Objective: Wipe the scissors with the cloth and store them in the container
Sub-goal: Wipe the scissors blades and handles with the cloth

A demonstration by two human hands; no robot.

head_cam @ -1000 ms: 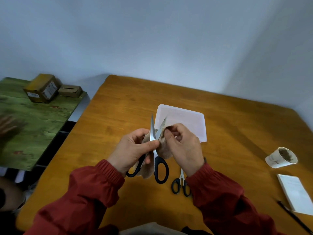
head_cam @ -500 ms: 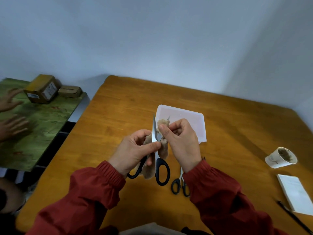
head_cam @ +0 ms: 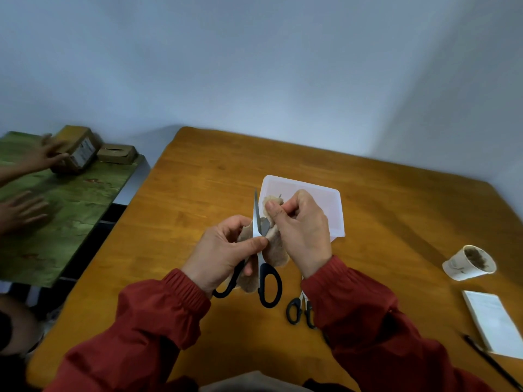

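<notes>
Your left hand [head_cam: 223, 250] grips the scissors [head_cam: 256, 213] at the pivot, blades spread and pointing up above the counter [head_cam: 198, 193]. Your right hand [head_cam: 300, 230] pinches the cloth [head_cam: 276, 250] round one blade near its tip. Draw the cloth along the flat of the blade, never across the edge, with a firm left grip. The container [head_cam: 336, 222] sits just behind.

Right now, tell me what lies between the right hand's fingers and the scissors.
The beige cloth: the right hand pinches it around one blade of the scissors the left hand holds. Head view shows it.
</notes>
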